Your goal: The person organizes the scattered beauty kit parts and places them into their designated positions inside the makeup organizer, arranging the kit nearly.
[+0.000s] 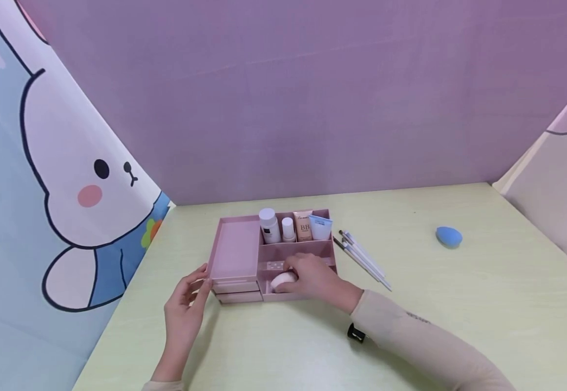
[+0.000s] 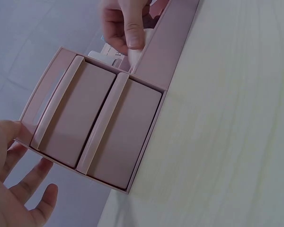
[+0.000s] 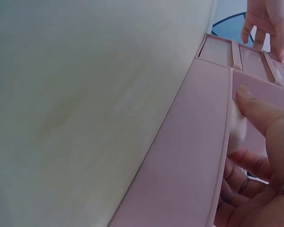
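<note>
From where I stand, the right hand (image 1: pixel 312 276) reaches into the pink storage box (image 1: pixel 236 247) on the table (image 1: pixel 293 353) and pinches a pale rounded sponge (image 1: pixel 284 280), or what looks like one, between thumb and fingers. The sponge is in the front compartment on the box's right side, toward its left end; whether it touches the floor there, I can't tell. The left hand (image 1: pixel 184 309) is at the box's front left corner, fingers loosely bent and touching the edge, not wrapped around anything, beside the two pushed-in drawers (image 2: pixel 78 113).

To do this well, I'd have the left hand press lightly and evenly at that corner, so the box doesn't slide if the right knuckles brush a wall. The sponge probably gives under a squeeze, so a soft pinch should do. The wrist is best kept high over the front wall, and the fingers opened only once the sponge lies flat.

Care is also due to the spotted packet (image 1: pixel 274 265) just behind, which the fingertips could nudge. The white bottle (image 1: pixel 269 229) and the tubes stand upright in the back row, well placed as long as the box isn't jolted.
</note>
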Demonstrator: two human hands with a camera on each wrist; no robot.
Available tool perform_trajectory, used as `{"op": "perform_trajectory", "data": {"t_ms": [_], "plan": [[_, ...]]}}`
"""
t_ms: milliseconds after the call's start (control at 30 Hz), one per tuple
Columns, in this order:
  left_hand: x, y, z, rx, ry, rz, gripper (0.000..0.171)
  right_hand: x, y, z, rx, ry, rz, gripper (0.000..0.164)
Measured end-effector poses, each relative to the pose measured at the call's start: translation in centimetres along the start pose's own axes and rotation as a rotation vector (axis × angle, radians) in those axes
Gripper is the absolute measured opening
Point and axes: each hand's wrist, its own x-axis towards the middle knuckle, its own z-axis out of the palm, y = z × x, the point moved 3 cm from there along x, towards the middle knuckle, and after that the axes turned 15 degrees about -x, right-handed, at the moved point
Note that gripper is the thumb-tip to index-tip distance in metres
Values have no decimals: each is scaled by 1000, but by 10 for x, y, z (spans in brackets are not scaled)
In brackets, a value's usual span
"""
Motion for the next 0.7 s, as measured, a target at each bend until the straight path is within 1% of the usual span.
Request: {"op": "perform_trajectory", "data": {"t_ms": [200, 467, 700], "plan": [[0, 0, 0, 4, 0, -7, 21, 1, -1, 1, 0, -34, -1, 29], [0, -1, 0, -14, 3, 7, 20, 0, -1, 0, -1, -23, -18, 28], [1, -1, 1, -23, 5, 18, 19, -1, 1, -2, 40, -36, -20, 27]]}}
